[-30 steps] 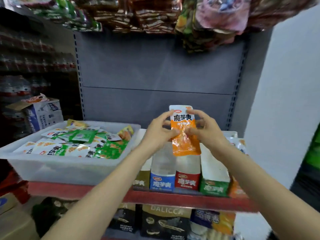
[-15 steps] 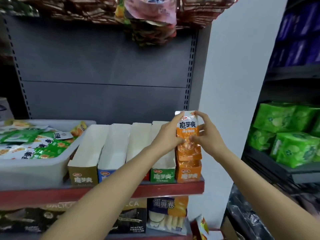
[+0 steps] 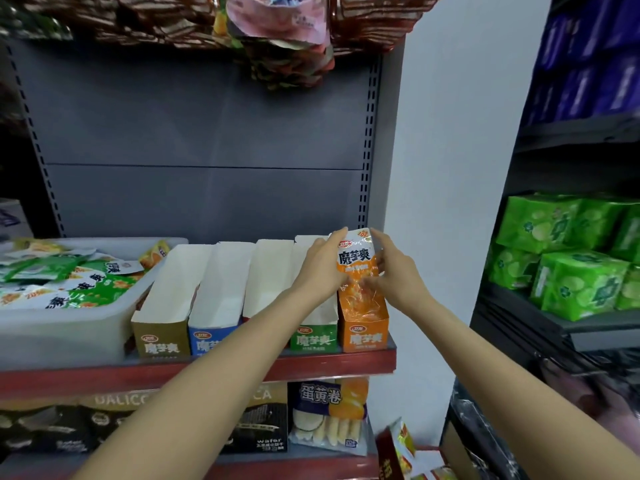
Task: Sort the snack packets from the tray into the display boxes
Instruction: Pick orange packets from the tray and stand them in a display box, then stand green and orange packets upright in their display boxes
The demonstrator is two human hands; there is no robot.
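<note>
Both hands were on the orange packet [image 3: 357,268] – left hand [image 3: 323,268] pinched its left edge w/ thumb up near the top corner, right hand [image 3: 394,271] gripped the right edge, fingers curled round it. Packet stood upright, lower end already down inside the orange display box [image 3: 365,336], top half sticking out above the box rim. That box was the rightmost of the row on the red shelf [image 3: 207,370], touching the green box [image 3: 313,337] on its left; further left sat a blue box [image 3: 207,342] and a brown box [image 3: 161,341]. One more box between blue and green – mostly hidden behind the left forearm. White tray [image 3: 69,336] sat at shelf's left end, just beside the brown box, w/ green and white packets [image 3: 69,285] piled in it.
</note>
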